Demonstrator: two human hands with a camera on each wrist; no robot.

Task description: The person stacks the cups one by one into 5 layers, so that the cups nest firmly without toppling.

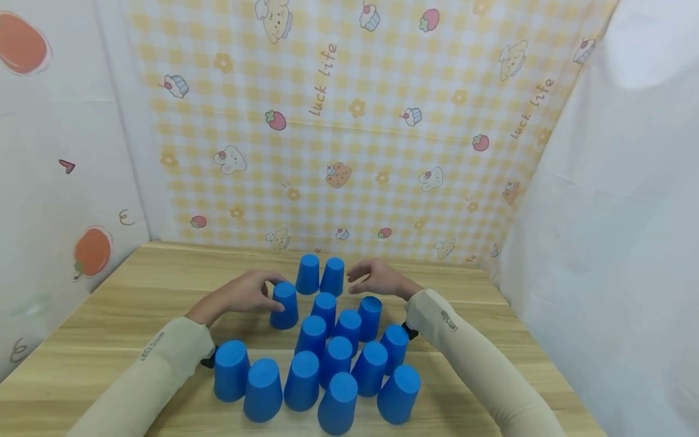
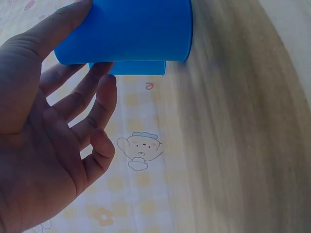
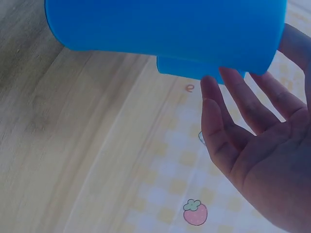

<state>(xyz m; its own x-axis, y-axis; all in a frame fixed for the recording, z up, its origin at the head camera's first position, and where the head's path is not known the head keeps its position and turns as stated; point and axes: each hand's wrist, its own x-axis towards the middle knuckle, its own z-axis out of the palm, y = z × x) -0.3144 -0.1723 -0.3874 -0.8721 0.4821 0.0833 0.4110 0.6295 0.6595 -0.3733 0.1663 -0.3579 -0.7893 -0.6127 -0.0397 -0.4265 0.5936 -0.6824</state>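
Note:
Between thumb and fingers, my left hand (image 1: 248, 292) pinches an upside-down blue cup (image 1: 284, 306) at the left of the group. In the left wrist view its thumb (image 2: 63, 24) lies against the blue cup (image 2: 131, 31), with the other fingers loosely bent. My right hand (image 1: 378, 279) is held beside a back blue cup (image 1: 332, 278), fingers spread and slightly curved, holding nothing. A large blue cup (image 3: 165, 29) fills the top of the right wrist view and partly covers the fingertips. Another blue cup (image 1: 308, 276) stands at the back.
Several more inverted blue cups stand close together towards the front, among them one at front left (image 1: 231, 371) and one at front right (image 1: 399, 396). They sit on a wood-grain table (image 1: 480, 364). A checked cloth (image 1: 382, 139) hangs behind, with white cloths at both sides.

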